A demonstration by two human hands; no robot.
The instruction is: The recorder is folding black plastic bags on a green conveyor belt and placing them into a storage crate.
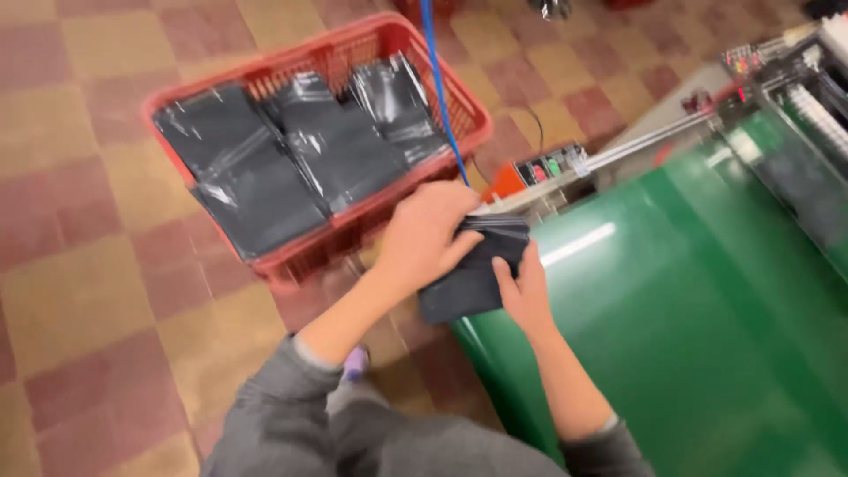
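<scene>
My left hand and my right hand both grip a stack of flat black pouches, held at the near left edge of a green conveyor belt. The left hand clasps the stack's top from above, the right hand supports its lower right side. Just left of my hands stands a red plastic basket on the floor, filled with several piles of black pouches in clear wrap.
A blue cord hangs down across the basket. An orange control box with buttons sits at the belt's end, with machine parts at the far right. Checkered red and tan floor tiles lie to the left.
</scene>
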